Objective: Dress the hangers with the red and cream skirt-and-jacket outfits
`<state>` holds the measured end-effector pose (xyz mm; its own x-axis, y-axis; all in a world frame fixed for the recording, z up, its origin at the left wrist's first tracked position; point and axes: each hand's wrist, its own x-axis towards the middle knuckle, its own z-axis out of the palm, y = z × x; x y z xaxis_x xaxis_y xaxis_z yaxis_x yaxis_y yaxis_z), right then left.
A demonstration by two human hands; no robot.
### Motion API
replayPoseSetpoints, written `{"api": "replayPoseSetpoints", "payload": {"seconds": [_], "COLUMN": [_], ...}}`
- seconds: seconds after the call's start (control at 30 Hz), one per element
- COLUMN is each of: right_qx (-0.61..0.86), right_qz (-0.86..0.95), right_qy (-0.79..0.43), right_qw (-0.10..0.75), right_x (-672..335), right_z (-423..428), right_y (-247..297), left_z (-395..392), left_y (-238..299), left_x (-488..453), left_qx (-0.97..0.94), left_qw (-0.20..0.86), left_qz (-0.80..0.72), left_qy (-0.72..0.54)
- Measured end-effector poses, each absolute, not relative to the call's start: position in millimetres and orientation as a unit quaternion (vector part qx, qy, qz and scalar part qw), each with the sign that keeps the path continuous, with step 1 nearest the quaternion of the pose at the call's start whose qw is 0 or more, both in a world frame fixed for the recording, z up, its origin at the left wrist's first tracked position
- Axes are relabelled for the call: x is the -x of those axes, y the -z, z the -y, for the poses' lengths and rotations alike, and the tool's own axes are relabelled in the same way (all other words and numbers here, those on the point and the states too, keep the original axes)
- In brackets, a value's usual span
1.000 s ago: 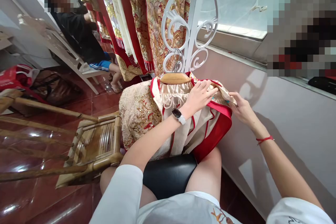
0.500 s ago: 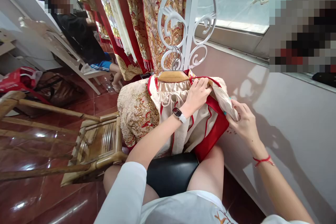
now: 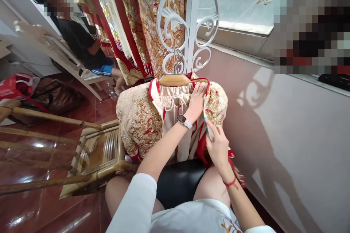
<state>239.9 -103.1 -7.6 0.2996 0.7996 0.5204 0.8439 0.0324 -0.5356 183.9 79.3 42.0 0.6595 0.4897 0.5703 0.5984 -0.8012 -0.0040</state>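
A cream and gold embroidered jacket (image 3: 136, 120) with red trim hangs on a wooden hanger (image 3: 175, 79) from a white scrolled metal stand (image 3: 188, 25). My left hand (image 3: 197, 99), with a watch on its wrist, grips the jacket's right front edge just below the collar. My right hand (image 3: 217, 143) pinches the same front edge lower down, fingers closed on the fabric. The jacket's lower part rests against a black stool (image 3: 177, 182) between my knees.
A low bamboo chair (image 3: 101, 153) stands to the left on the glossy red floor. Red and gold garments (image 3: 142, 18) hang behind the stand. A person sits at the far left by a white bench (image 3: 68, 58). A pale wall (image 3: 287, 127) runs along the right.
The right front panel, earlier folded outward, now lies closed over the lining. My right hand moved left and down along its edge. My left hand shifted slightly toward the collar.
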Motion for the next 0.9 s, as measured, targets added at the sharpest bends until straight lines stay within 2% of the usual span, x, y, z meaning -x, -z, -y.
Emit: {"api": "replayPoseSetpoints", "payload": {"seconds": [0.13,0.23,0.37,0.47,0.53,0.67,0.9], "right_qx": [0.721,0.717,0.704,0.693,0.690,0.687,0.700], "right_qz": [0.583,0.577,0.607,0.628,0.623,0.607,0.583], "right_qy": [-0.040,-0.068,-0.051,-0.046,-0.062,-0.105,-0.109], "right_qw": [0.372,0.385,0.366,0.350,0.364,0.386,0.398], "right_x": [-246.0,-261.8,-267.0,-266.7,-268.0,-271.8,-272.0], "right_z": [87.2,87.4,85.6,72.7,60.8,39.2,22.7], "right_y": [38.8,46.5,49.8,58.0,65.6,79.1,93.5], "left_z": [-62.1,-11.9,81.4,126.9,138.8,151.2,231.0], "left_y": [-36.8,1.5,125.4,222.0,262.3,286.5,288.4], "left_x": [-164.8,-131.0,-67.8,-23.8,-4.7,7.2,11.7], "left_qx": [0.915,0.900,0.807,0.748,0.717,0.690,0.660], "left_qw": [0.068,0.002,-0.166,-0.190,-0.191,-0.261,-0.316], "left_qz": [0.287,0.313,0.484,0.616,0.669,0.667,0.660], "left_qy": [0.275,0.305,0.294,0.157,0.049,-0.104,-0.172]}}
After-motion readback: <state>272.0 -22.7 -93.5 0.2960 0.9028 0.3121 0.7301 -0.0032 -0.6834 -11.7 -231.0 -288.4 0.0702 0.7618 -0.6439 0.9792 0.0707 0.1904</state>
